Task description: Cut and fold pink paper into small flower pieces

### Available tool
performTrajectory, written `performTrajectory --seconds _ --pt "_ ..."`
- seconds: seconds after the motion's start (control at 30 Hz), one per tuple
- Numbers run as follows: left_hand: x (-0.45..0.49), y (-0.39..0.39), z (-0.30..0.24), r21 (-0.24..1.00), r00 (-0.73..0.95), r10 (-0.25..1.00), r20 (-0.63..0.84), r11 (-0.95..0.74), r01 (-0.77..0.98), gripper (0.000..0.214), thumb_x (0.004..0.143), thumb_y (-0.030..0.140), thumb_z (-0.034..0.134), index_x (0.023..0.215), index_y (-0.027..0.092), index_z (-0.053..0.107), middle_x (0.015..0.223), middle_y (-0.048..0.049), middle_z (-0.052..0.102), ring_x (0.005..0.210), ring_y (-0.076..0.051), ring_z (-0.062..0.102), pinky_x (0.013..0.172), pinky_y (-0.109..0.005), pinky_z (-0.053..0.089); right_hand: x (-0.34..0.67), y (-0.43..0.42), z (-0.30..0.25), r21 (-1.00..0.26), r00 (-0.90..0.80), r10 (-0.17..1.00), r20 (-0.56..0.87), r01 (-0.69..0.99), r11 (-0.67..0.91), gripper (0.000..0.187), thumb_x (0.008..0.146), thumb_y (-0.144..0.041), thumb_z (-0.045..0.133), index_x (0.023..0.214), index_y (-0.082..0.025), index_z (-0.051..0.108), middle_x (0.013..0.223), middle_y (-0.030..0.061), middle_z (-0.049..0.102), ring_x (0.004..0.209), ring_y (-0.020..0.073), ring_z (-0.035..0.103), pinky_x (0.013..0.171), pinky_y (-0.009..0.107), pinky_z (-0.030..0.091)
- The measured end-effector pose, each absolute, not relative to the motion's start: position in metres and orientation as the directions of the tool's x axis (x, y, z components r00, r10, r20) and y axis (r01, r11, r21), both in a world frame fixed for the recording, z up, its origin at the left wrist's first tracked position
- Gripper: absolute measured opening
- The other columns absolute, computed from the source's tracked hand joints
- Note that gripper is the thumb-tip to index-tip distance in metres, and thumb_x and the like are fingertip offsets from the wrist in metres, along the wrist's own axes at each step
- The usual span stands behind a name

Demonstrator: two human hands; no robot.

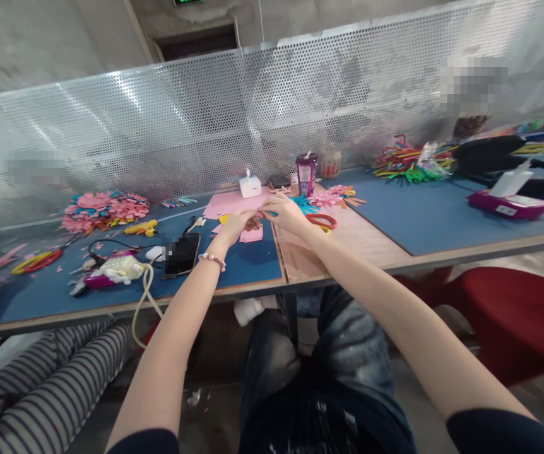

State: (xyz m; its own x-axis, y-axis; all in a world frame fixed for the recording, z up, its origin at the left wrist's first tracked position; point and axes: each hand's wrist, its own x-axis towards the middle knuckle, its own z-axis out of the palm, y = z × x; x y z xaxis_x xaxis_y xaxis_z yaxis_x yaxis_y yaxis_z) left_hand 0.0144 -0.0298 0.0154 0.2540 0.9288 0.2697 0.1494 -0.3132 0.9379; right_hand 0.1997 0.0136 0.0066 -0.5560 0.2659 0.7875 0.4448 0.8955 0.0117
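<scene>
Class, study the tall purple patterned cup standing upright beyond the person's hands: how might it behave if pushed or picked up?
The tall purple patterned cup would probably tip if pushed near its top, being taller than wide. Knocked over, it might roll, since its sides look rounded. Its weight is hard to judge because its walls hide any contents.

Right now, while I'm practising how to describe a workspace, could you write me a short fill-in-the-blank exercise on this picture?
1. The left hand and right hand are close together in ____ of the white box.
2. The beaded bracelet is worn on the person's ____ arm.
3. In the picture, the purple cup stands to the ____ of the white box.
4. The chair is coloured ____.

Missing words: front; left; right; red.
</scene>
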Motion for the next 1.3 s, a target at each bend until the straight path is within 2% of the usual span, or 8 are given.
performTrajectory --seconds 0.23,0.33,0.47,0.6,0.83,0.97,1.13,1.3 --pt "0.009 -0.023 0.011 0.949 0.260 0.935 0.239 -0.282 0.143 0.022 0.077 0.031 0.053 0.075 0.014 0.067 0.059 -0.0038 0.063 0.049 -0.010 0.052 0.050 -0.023 0.036 0.201 0.007 0.006 0.058 -0.595 0.296 0.747 0.502 0.863 0.028 0.092 -0.024 0.049 0.103 -0.019 0.074 0.101 0.0083 0.069 0.099 0.0222 0.053 0.087 0.033 0.042" --pt "0.009 -0.022 0.010 0.949 0.264 0.935 0.238 -0.281 0.140 0.022 0.077 0.030 0.052 0.076 0.014 0.067 0.060 -0.0037 0.063 0.050 -0.010 0.053 0.050 -0.023 0.036 0.200 0.005 0.006 0.039 -0.589 0.309 0.746 0.502 0.864 0.028 0.090 -0.021 0.049 0.102 -0.018 0.074 0.102 0.0086 0.069 0.100 0.0224 0.054 0.088 0.033 0.042" --pt "0.011 -0.022 0.010 0.930 0.265 0.928 0.262 -0.316 0.188 0.021 0.078 0.030 0.049 0.074 0.015 0.065 0.059 -0.0031 0.063 0.050 -0.011 0.054 0.048 -0.023 0.034 0.197 0.002 0.009 -0.118 -0.522 0.380 0.763 0.465 0.877 0.023 0.086 -0.020 0.054 0.096 -0.017 0.074 0.096 0.0082 0.069 0.095 0.0205 0.058 0.086 0.030 0.043" --pt "0.013 -0.024 0.012 0.895 0.252 0.928 0.275 -0.343 0.285 0.021 0.078 0.030 0.048 0.074 0.016 0.063 0.060 -0.0028 0.062 0.051 -0.011 0.055 0.048 -0.022 0.034 0.193 0.000 0.010 -0.327 -0.443 0.502 0.743 0.413 0.850 0.018 0.083 -0.021 0.057 0.085 -0.014 0.073 0.084 0.0061 0.068 0.077 0.0158 0.059 0.074 0.025 0.044" --pt "0.012 -0.021 0.007 0.862 0.283 0.925 0.255 -0.350 0.368 0.025 0.082 0.033 0.049 0.072 0.015 0.063 0.061 -0.0042 0.062 0.052 -0.011 0.056 0.048 -0.022 0.034 0.193 0.003 0.005 -0.446 -0.393 0.611 0.687 0.436 0.782 0.014 0.079 -0.020 0.060 0.077 -0.012 0.072 0.077 0.0057 0.068 0.070 0.0142 0.057 0.067 0.024 0.040" --pt "0.011 -0.019 0.005 0.859 0.270 0.926 0.265 -0.354 0.370 0.023 0.080 0.032 0.051 0.072 0.015 0.063 0.061 -0.0044 0.062 0.054 -0.012 0.057 0.048 -0.022 0.034 0.191 0.006 0.002 -0.400 -0.413 0.572 0.709 0.433 0.808 0.016 0.081 -0.020 0.059 0.077 -0.012 0.072 0.077 0.0058 0.067 0.070 0.0147 0.057 0.067 0.024 0.040" --pt "0.012 -0.022 0.006 0.915 0.213 0.944 0.252 -0.304 0.266 0.019 0.076 0.030 0.053 0.068 0.015 0.063 0.060 -0.0031 0.060 0.053 -0.011 0.053 0.048 -0.022 0.032 0.187 0.008 0.001 -0.232 -0.456 0.480 0.750 0.497 0.836 0.015 0.084 -0.020 0.058 0.076 -0.013 0.070 0.077 0.0052 0.064 0.074 0.0157 0.056 0.069 0.024 0.039" --pt "0.012 -0.021 0.005 0.948 0.178 0.962 0.206 -0.241 0.207 0.017 0.072 0.027 0.055 0.067 0.014 0.064 0.058 -0.0027 0.058 0.052 -0.010 0.051 0.047 -0.022 0.030 0.186 -0.002 0.004 -0.079 -0.536 0.473 0.699 0.599 0.797 0.018 0.088 -0.019 0.055 0.083 -0.014 0.071 0.088 0.0078 0.066 0.084 0.0174 0.058 0.071 0.025 0.038"
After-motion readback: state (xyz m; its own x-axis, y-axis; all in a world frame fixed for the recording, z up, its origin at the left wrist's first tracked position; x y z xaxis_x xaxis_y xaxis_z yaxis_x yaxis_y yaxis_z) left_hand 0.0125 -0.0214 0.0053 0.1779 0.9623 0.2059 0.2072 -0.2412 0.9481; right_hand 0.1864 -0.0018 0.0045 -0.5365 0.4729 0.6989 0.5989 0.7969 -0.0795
